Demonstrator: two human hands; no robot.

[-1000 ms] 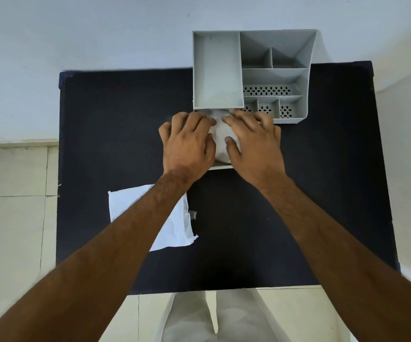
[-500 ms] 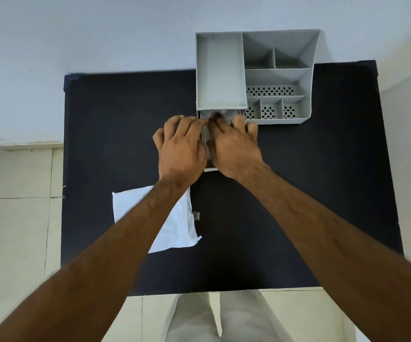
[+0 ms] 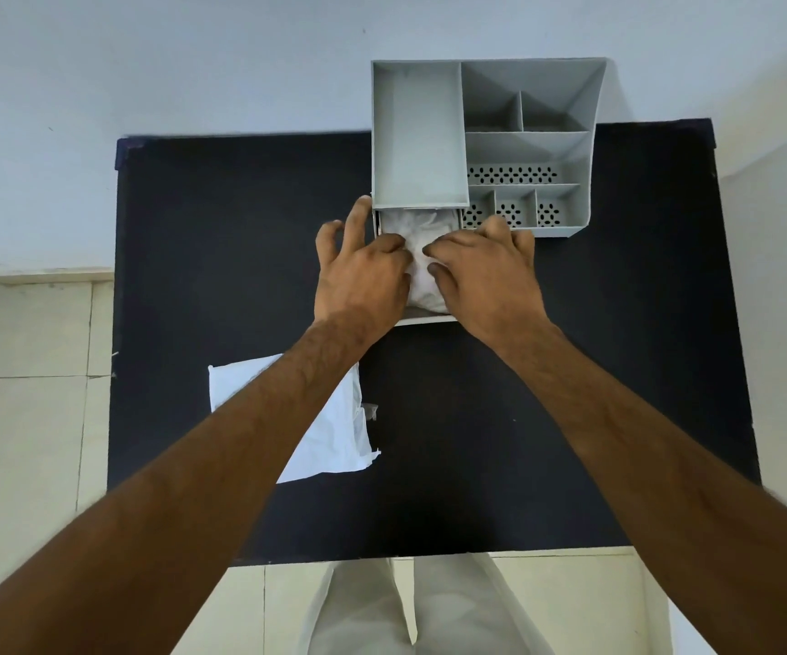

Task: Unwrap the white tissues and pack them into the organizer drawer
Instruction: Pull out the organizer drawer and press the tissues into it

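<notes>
The grey organizer (image 3: 420, 134) stands at the table's far edge. Its white drawer (image 3: 427, 318) is pulled out toward me from under the left compartment. Crumpled white tissues (image 3: 422, 229) fill the drawer. My left hand (image 3: 358, 276) rests on the drawer's left side with fingers spread, thumb pushing into the tissues and index finger by the drawer's back left corner. My right hand (image 3: 486, 271) lies over the right side, with thumb and fingertips curled onto the tissues. Much of the tissue pile is hidden under both hands.
The black table (image 3: 571, 371) carries an empty white wrapper (image 3: 335, 432), partly under my left forearm. The organizer's right side has several small compartments (image 3: 510, 174), some with perforated floors. A white wall is behind the table, and pale floor tiles lie to the left.
My hands have moved apart from the closed-in pose half a second ago, uncovering the tissues at the back of the drawer. The left fingers have spread.
</notes>
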